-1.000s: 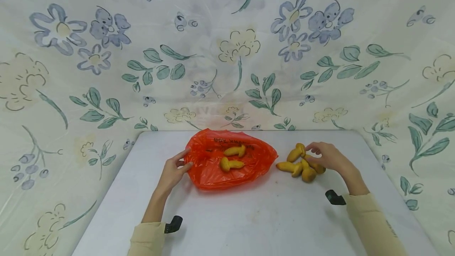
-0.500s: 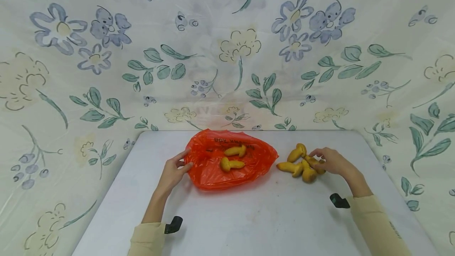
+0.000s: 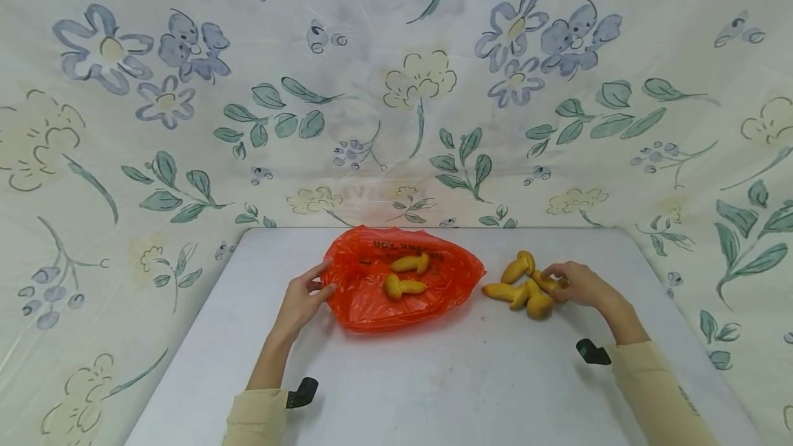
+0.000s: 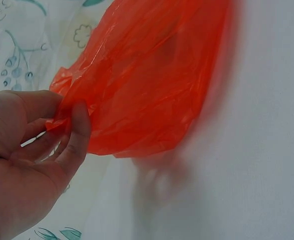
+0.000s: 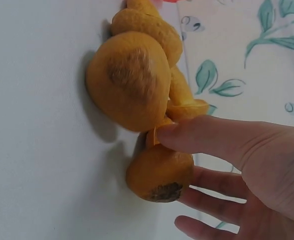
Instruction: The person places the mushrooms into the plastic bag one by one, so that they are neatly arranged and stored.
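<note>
My left hand [image 3: 302, 300] pinches the left edge of a red plastic bag [image 3: 365, 312]; the left wrist view shows the thin film [image 4: 147, 90] between thumb and fingers. The bag lies with its mouth spread, and two yellow-brown mushrooms [image 3: 409, 263] rest in it. At the right, my right hand [image 3: 579, 285] is on the rightmost mushroom [image 5: 159, 172] of a small pile. Its thumb presses on the stem below the cap, with the other fingers behind. That mushroom is still among the others, its far side hidden by the hand.
Several mushrooms [image 3: 506, 292] lie touching one another between the bag and my right hand. They rest on a white table [image 3: 446, 384]. A floral-patterned sheet [image 3: 396, 122] rises behind the table and along its sides.
My right hand has shifted slightly right and down, from above the pile onto the rightmost mushroom, and its fingers have closed in. My left hand and the bag have stayed put.
</note>
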A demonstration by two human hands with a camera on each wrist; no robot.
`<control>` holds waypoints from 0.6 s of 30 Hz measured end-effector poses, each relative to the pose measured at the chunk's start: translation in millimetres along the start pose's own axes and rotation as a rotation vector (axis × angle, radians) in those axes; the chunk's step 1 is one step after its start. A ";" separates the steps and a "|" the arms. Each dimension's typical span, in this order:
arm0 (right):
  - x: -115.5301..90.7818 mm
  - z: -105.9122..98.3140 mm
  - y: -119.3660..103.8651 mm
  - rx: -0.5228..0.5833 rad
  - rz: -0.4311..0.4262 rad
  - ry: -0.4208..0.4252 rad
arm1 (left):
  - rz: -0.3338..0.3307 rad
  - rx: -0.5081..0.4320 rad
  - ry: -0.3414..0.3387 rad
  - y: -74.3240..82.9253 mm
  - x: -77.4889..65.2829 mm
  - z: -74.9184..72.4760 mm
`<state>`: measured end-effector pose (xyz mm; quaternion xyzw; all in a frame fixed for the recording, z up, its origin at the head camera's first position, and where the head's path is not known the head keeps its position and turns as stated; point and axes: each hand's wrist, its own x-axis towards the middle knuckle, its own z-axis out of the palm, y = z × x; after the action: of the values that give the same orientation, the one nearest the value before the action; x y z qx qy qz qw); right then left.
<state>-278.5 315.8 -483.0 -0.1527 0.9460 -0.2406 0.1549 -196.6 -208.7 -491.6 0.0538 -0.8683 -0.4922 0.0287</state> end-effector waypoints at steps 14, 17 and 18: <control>-1.0 0.4 7.9 0.019 -0.025 -0.015 | 0.010 0.006 0.000 -1.8 1.2 1.0; -0.8 1.5 8.6 0.021 -0.030 -0.011 | 0.006 0.005 -0.001 -2.8 1.5 1.5; -0.9 1.8 8.8 0.022 -0.031 -0.009 | 0.006 0.003 -0.001 -3.0 1.6 1.6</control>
<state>-278.9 322.7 -488.7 -0.1669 0.9400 -0.2528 0.1569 -198.1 -209.1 -495.1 0.0511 -0.8692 -0.4909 0.0295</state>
